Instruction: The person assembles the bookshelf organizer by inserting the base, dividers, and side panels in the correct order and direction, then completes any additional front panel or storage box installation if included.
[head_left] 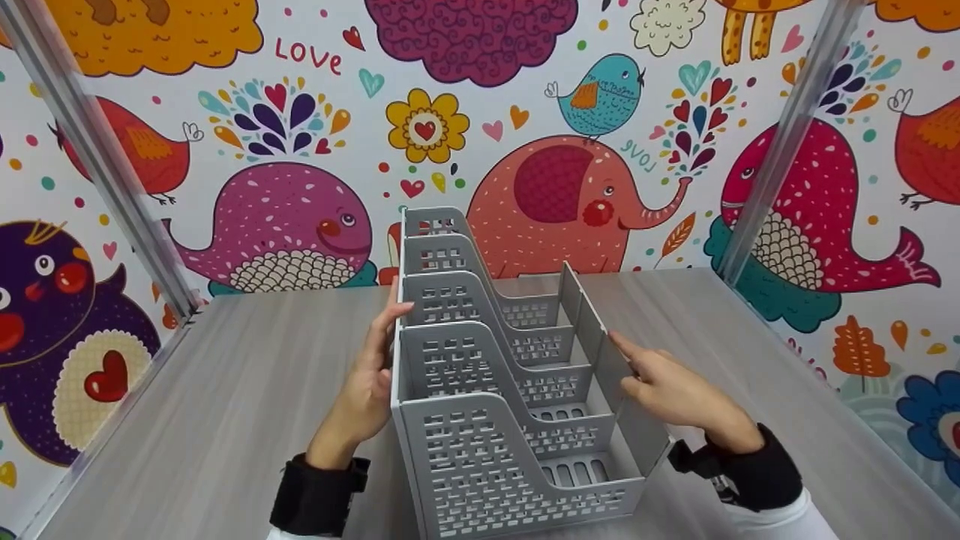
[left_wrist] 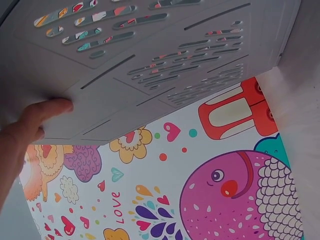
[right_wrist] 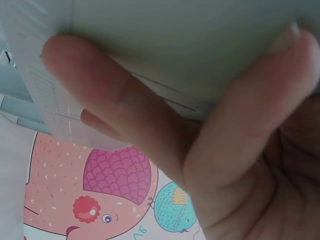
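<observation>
A grey plastic file organizer (head_left: 465, 450) stands upright on the table, its perforated dividers forming several slots. My left hand (head_left: 367, 386) rests against the tall left side panel (left_wrist: 115, 117), with one fingertip at its edge in the head view. In the left wrist view, the fingers (left_wrist: 50, 107) touch that panel's flat, slotted face. On the other side, my right hand (head_left: 679, 390) touches the low right side panel (head_left: 634, 409), the index finger extended along its upper edge. Up close in the right wrist view, index finger and thumb (right_wrist: 260, 100) spread against this panel.
The wood-grain table (head_left: 247, 390) extends to both sides of the organizer. Behind it stands a wall (head_left: 442, 180) printed with cartoon animals. Metal posts (head_left: 112, 150) rise at the left and right back corners.
</observation>
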